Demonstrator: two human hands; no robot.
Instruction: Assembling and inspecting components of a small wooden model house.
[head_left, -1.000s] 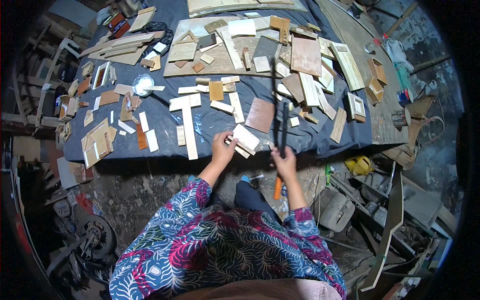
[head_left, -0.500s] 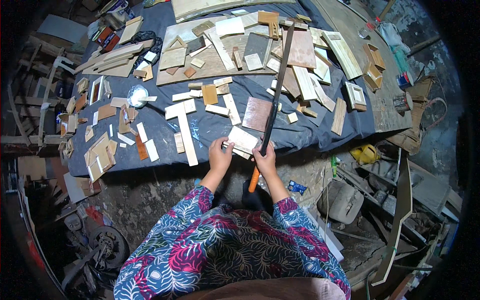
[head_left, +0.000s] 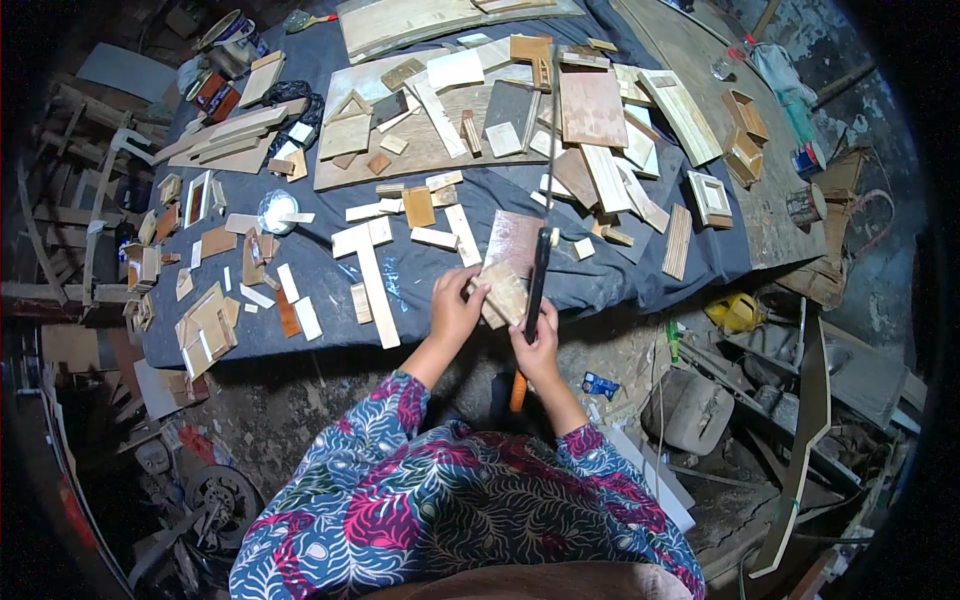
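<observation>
Hands meet at the cloth-covered bench's [head_left: 330, 340] near edge: the left hand [head_left: 455, 310] clamps a small wood block [head_left: 503, 292], drawn closer than a second ago, while the right hand [head_left: 538, 345], at its 3 o'clock, grips an upright saw [head_left: 541, 265], now poised against it.

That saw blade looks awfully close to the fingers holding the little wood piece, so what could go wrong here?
The left hand pinches the small wood piece right beside the saw blade held by the right hand, so a slip might nick the fingers. The piece sits at the table's front edge with no clamp visible, so it could twist or drop. Loose offcuts nearby might get knocked off.
</observation>
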